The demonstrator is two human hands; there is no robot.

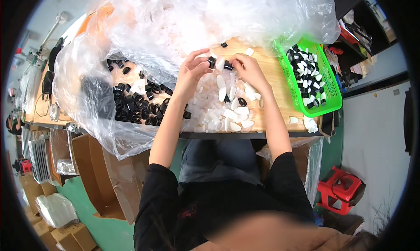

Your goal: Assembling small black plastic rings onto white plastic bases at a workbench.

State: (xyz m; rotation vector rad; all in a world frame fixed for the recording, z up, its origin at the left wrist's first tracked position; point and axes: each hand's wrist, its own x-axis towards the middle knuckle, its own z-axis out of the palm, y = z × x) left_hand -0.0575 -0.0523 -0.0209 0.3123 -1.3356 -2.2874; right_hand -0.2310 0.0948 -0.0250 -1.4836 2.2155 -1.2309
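Over the wooden table my left hand (pixel 192 72) pinches a small black cap (pixel 211 62) between thumb and fingers. Close beside it, my right hand (pixel 250 70) is closed on a second black cap (pixel 228 65). A white oval piece (pixel 220 64) shows between the two caps; I cannot make out which hand has it or whether it touches them. Beneath my hands lies a pile of translucent and white plastic pieces (pixel 208 104), with a black ring (pixel 242 101) at its right side. Many loose black caps and rings (pixel 140 105) are heaped left of my left forearm.
A green perforated basket (pixel 331 91) with black-and-white pieces stands at the table's right. Large clear plastic bags (pixel 280 10) cover the back and left; one holds many pale pieces. Cardboard boxes (pixel 94 176) stand below left. A red stool (pixel 341 187) is on the floor at right.
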